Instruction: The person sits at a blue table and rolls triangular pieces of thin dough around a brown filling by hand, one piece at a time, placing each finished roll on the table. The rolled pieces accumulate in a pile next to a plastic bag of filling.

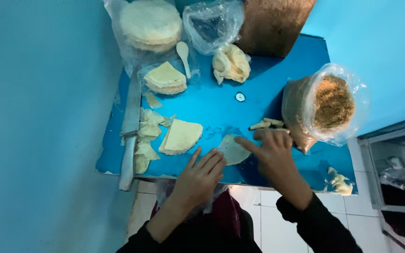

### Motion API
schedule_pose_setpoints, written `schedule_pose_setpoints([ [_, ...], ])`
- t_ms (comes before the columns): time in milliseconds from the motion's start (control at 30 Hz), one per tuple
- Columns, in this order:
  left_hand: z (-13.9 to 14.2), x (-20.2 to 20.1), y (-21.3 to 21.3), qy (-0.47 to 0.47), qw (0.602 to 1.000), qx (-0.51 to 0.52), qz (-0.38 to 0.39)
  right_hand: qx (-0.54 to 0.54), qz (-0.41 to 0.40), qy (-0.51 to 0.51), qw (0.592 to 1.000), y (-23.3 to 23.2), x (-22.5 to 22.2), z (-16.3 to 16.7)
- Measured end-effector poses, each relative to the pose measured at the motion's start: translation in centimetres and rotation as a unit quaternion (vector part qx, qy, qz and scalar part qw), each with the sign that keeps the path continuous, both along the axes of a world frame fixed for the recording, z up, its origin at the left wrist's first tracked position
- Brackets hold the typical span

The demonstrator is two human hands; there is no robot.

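The thin pale wedge-shaped pastry sheet (233, 150) lies flat between both hands; left hand (201, 174) fingers spread beside it; right hand (273, 152) forefinger presses it, nearer.

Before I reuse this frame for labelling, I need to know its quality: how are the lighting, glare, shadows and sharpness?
Head view: a strong blue cast tints everything; soft glare sheens the blue table near its middle; the right hand throws a dark shadow below it; the left hand and the thin dough sheet look slightly soft; wide-lens bending curves the table edges.
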State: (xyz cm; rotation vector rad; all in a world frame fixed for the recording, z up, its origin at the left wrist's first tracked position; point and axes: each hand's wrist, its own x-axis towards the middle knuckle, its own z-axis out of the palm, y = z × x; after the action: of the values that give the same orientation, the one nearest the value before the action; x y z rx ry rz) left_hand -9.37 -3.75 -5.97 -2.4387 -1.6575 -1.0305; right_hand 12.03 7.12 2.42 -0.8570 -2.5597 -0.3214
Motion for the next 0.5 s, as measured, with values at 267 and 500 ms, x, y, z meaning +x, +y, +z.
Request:
schedule_pose_setpoints([
  [267,-0.2,-0.1,0.2,-0.014,1.000,0.002,0.004,0.114,0.030,-0.197,0.973,1.4,-2.7,-0.6],
  [500,-0.5,-0.3,-0.1,-0.015,1.000,0.003,-0.003,0.167,0.008,-0.270,0.948,2.3,-2.9,0.4],
])
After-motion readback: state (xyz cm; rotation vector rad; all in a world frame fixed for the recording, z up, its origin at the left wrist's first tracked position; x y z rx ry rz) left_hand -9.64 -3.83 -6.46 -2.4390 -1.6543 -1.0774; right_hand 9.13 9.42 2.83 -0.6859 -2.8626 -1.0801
